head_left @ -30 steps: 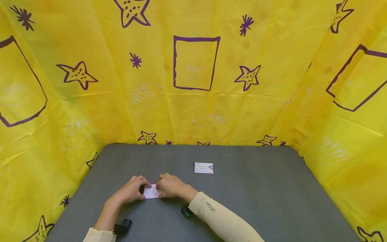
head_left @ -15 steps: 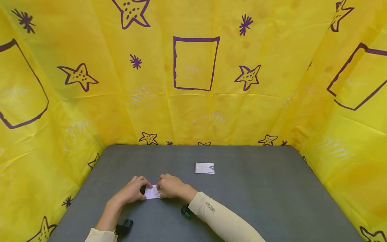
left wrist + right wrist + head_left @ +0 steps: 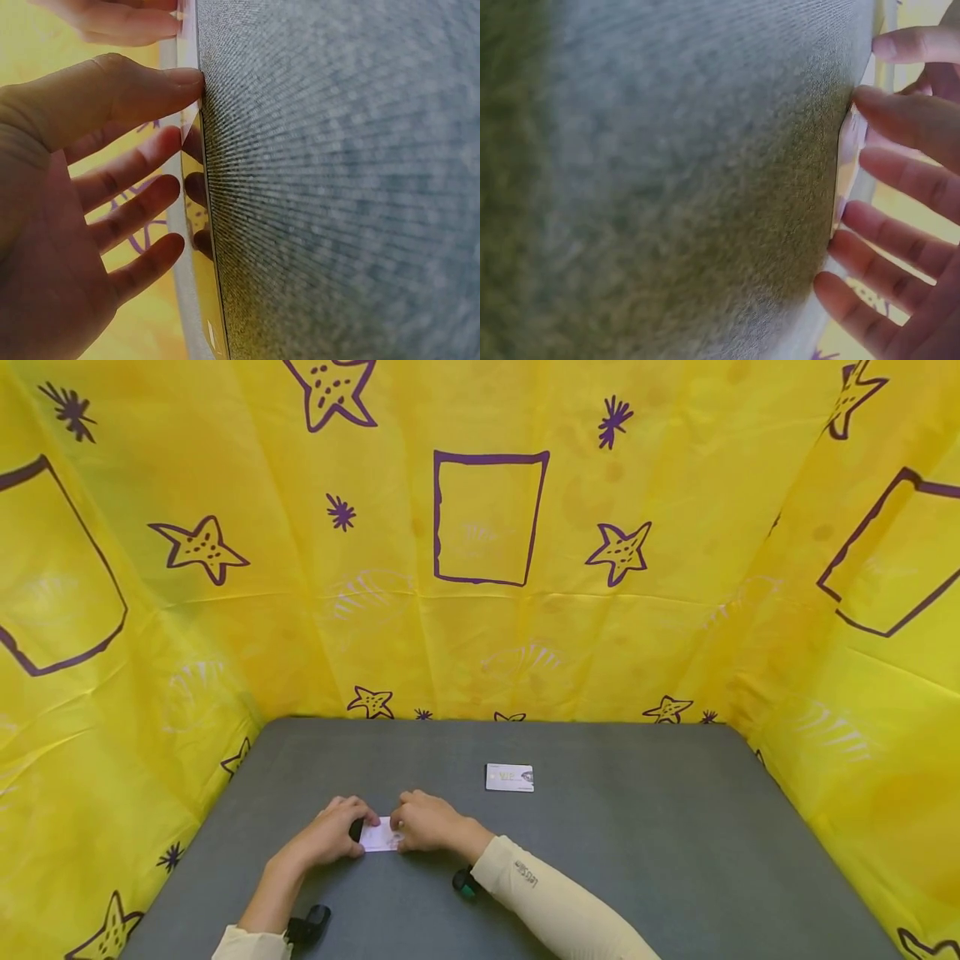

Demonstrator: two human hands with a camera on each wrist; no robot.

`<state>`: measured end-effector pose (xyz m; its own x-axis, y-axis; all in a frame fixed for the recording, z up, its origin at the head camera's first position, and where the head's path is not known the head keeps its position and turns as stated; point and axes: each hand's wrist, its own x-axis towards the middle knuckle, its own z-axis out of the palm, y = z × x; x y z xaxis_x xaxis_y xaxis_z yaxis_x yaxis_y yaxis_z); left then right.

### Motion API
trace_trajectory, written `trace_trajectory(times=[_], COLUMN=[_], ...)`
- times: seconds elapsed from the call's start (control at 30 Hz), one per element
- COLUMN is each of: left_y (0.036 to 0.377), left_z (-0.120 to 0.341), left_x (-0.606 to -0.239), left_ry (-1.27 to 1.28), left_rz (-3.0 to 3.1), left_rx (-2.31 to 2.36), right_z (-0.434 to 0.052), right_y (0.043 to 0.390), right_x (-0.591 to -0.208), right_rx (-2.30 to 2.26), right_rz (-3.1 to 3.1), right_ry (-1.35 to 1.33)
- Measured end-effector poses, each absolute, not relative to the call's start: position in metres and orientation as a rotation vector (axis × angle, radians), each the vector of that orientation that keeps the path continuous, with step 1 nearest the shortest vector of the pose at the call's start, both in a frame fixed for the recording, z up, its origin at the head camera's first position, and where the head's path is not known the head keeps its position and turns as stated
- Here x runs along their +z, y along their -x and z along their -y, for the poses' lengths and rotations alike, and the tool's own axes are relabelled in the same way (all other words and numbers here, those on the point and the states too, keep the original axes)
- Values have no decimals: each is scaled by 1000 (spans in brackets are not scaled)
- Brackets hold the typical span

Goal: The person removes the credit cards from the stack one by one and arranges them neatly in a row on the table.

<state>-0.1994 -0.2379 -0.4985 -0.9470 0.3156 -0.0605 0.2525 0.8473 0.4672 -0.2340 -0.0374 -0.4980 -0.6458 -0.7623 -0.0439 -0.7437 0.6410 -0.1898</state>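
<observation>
My left hand (image 3: 337, 831) and right hand (image 3: 429, 822) face each other over a small white card (image 3: 381, 835) on the grey table. Each hand pinches the card across its width, thumb at the near edge and index finger at the far edge. A dark glossy flat piece (image 3: 202, 277) shows past the card's left end, under the left palm, and mirrors the fingers. The other left fingers are spread behind it. In the right wrist view the thumb (image 3: 900, 120) presses right at the edge. The right hand hides the card's right end.
A white card marked VIP (image 3: 510, 777) lies farther back, right of the hands. The grey table (image 3: 637, 843) ends at yellow cloth walls (image 3: 487, 635) on the back and both sides. Black wrist cameras (image 3: 307, 925) sit at both wrists.
Both hands keep their hold on the card, with hardly any movement. The whole head view has shifted slightly to the right.
</observation>
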Motion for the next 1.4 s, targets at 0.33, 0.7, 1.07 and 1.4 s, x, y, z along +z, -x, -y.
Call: trace_trajectory(times=[0.33,0.7,1.07,1.4], left_y=[202,221,241,259], left_z=[242,223,188,146], left_x=[-498,-499,-496,-498], left_ry=[-442,-332,-392,-492], left_rz=[-2931,-3044,-2973,-2898], left_rx=[847,1001,1060,1090], right_z=[23,-10,-51,-108], right_y=[248,265,286,302], right_x=[-495,-484,-486,-498], right_rx=[-490,-647,-765,-829], right_rz=[-2708,-2759,-2794,-2810], right_ry=[1218,1104,972,825])
